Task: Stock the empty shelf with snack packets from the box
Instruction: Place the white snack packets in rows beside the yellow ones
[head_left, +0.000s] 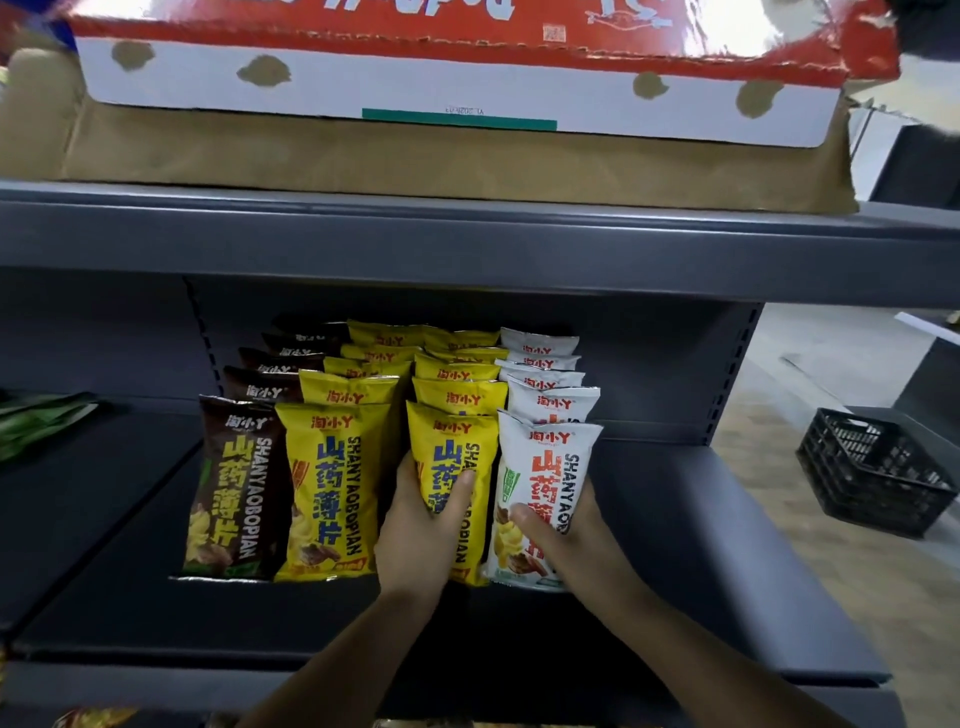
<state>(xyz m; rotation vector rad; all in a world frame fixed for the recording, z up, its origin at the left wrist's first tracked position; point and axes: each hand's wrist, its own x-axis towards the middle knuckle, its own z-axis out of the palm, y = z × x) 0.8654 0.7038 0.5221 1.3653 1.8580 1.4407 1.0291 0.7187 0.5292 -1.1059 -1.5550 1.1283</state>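
Packets: glossy, pillow-shaped foil snack bags standing upright in four rows on the dark shelf (675, 545), centre of the frame; brown row (231, 488) at left, two yellow rows, white row at right
Left hand (415, 535): thumb across the front yellow packet (454, 467) of the third row, fingers curled behind it, gripping
Right hand (566, 535): thumb on the face of the front white packet (550, 483), fingers wrapped round its right edge, gripping
Shelf: smooth matte grey metal, flat, with a raised front lip; bare surface lies open left and right of the rows and in front of them
Upper shelf: a flat red-and-white cardboard box (441, 88) with a torn edge lies on brown paper
Right edge: black plastic lattice crate (872, 473) on the floor, well apart from the shelf
Left edge: green packets (36, 421), blurred
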